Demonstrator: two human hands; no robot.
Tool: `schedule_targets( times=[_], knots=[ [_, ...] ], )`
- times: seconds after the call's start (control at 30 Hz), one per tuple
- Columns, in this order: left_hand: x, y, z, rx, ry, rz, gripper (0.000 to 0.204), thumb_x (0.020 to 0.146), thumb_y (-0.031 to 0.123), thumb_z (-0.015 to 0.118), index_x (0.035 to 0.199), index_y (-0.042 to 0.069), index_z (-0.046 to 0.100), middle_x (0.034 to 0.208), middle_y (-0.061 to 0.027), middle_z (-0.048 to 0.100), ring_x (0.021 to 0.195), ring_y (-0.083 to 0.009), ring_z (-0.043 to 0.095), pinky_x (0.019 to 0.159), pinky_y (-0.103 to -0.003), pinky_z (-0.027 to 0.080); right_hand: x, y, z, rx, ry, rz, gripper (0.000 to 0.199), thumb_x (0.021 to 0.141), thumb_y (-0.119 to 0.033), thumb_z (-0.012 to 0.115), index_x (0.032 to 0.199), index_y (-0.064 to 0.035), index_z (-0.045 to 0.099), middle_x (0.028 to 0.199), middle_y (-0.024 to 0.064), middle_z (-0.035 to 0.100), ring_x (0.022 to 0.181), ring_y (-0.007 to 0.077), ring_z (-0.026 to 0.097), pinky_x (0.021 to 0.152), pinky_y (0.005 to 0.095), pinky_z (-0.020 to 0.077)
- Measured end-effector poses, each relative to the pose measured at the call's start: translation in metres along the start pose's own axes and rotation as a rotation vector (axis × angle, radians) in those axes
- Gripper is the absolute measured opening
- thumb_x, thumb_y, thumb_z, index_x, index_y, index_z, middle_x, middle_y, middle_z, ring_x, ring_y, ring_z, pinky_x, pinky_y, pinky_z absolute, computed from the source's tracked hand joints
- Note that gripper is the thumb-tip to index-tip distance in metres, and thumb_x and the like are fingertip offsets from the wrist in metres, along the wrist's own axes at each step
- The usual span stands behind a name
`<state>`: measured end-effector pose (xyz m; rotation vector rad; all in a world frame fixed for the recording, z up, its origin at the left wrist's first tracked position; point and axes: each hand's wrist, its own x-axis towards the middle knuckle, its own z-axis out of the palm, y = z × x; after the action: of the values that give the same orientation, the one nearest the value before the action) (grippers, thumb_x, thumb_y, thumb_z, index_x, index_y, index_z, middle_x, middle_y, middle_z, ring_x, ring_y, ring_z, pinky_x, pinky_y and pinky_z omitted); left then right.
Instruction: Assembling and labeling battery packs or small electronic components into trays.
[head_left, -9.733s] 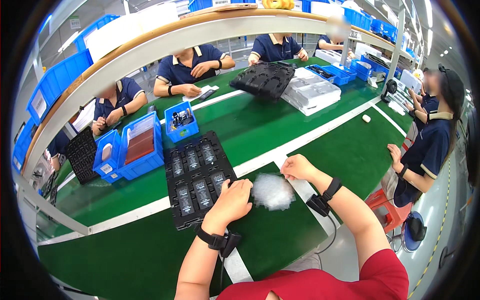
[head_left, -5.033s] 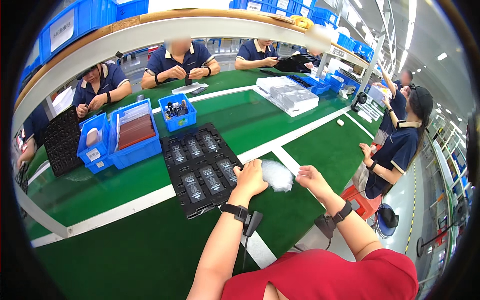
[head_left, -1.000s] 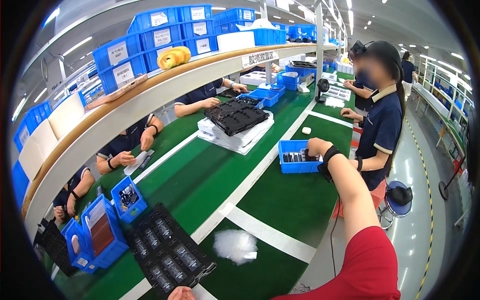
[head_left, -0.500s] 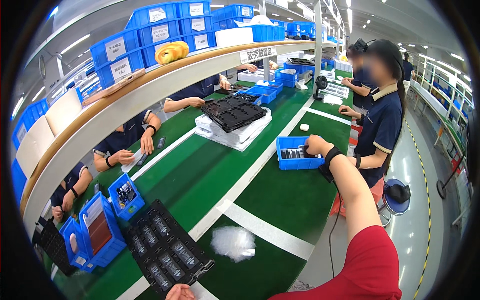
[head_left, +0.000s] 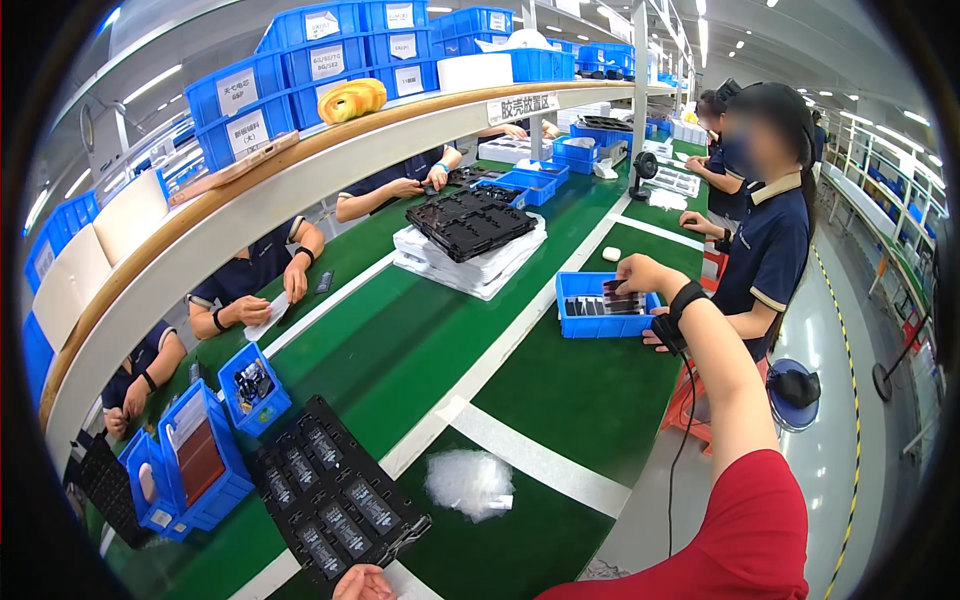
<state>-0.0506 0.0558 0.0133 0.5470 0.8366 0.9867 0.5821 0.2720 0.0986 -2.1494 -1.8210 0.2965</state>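
My right hand [head_left: 647, 274] is above the blue bin [head_left: 603, 327] at the table's right side, its fingers closed on a dark flat piece [head_left: 624, 297]. Other dark and white flat pieces [head_left: 585, 306] lie in that bin. At the lower edge, my left hand [head_left: 362, 584] has its fingers curled at the near corner of a black tray [head_left: 292, 512]. Flat dark batteries [head_left: 345, 527] with white print sit in several of the tray's slots. To the tray's right is a loose pile of clear plastic film pieces [head_left: 468, 484].
Blue bins [head_left: 205, 500] stand left of the tray. Further back, black trays [head_left: 470, 222] rest on a white stack [head_left: 470, 262]. A shelf [head_left: 330, 140] with blue bins runs overhead at left. Co-workers [head_left: 770, 230] are along both sides. A black cable [head_left: 672, 450] hangs from my right wrist.
My right hand has lifted slightly out of the blue bin, and the dark flat piece in its fingers now shows. My left hand stays by the tray.
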Motion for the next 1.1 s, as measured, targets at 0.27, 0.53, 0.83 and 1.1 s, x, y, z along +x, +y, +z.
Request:
schedule_targets(
  times=[0.27, 0.53, 0.83, 1.1],
  knots=[
    [0.004, 0.000, 0.002, 0.009, -0.018, 0.014, 0.024, 0.094, 0.021, 0.047, 0.101, 0.001, 0.057, 0.072, -0.0027, 0.058, 0.068, -0.0120, 0.057, 0.062, -0.024, 0.046, 0.010, 0.004, 0.001, -0.147, -0.086, -0.096, 0.039, 0.058, -0.015, 0.078, 0.091, -0.0024, 0.062, 0.089, 0.0133, 0.064, 0.085, 0.0261, 0.061, 0.072, 0.0337, 0.0483],
    [0.000, -0.003, -0.001, -0.020, -0.007, 0.018, 0.024, 0.094, 0.020, 0.047, 0.102, 0.000, 0.058, 0.072, -0.0033, 0.058, 0.070, -0.0121, 0.057, 0.063, -0.024, 0.045, -0.014, -0.043, -0.051, 0.043, -0.046, -0.051, 0.023, 0.061, -0.013, 0.076, 0.071, 0.0033, 0.062, 0.054, 0.0046, 0.055, 0.047, 0.0137, 0.052, 0.045, 0.0308, 0.0415],
    [0.017, 0.002, 0.025, 0.026, -0.477, -0.005, 0.087, 0.082, 0.065, 0.042, 0.132, -0.005, 0.033, 0.131, -0.0256, 0.041, 0.122, -0.0341, 0.042, 0.101, -0.044, 0.033, -0.121, -0.268, 0.035, 0.814, -0.890, -0.613, 0.018, 0.071, 0.000, 0.073, 0.085, 0.0034, 0.063, 0.075, -0.0007, 0.061, 0.070, 0.0058, 0.054, 0.063, 0.0233, 0.0444],
    [0.009, -0.014, 0.057, -0.174, -0.563, -0.080, 0.087, 0.077, 0.049, 0.063, 0.133, -0.006, 0.026, 0.130, -0.0329, 0.035, 0.123, -0.0452, 0.035, 0.102, -0.052, 0.031, -0.189, -0.373, 0.130, 0.618, -1.047, -1.055, 0.031, 0.073, -0.008, 0.069, 0.103, -0.0015, 0.062, 0.089, 0.0074, 0.065, 0.079, 0.0122, 0.060, 0.075, 0.0276, 0.0488]
  ],
)
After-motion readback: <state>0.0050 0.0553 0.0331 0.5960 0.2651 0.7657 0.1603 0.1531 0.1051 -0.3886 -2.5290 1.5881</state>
